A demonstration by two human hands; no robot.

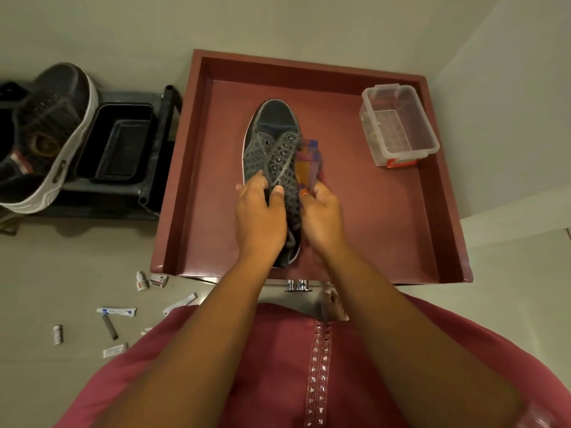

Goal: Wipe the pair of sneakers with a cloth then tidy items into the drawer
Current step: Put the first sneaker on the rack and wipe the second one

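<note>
The left hand (pixel 258 211) grips the sneaker (pixel 273 168) at its tongue and near side, fingers curled around the mesh. The right hand (pixel 321 216) is closed on a cloth (pixel 309 163) (orange and purple, blurred) pressed against the shoe's right side. The shoe is over the middle of the open red drawer (pixel 386 230), toe pointing away. A clear box (pixel 398 125) sits in the drawer's far right corner. The other sneaker (pixel 46 137) rests on a dark rack (pixel 123 143) to the left, and small tubes (pixel 116 311) lie scattered on the floor.
</note>
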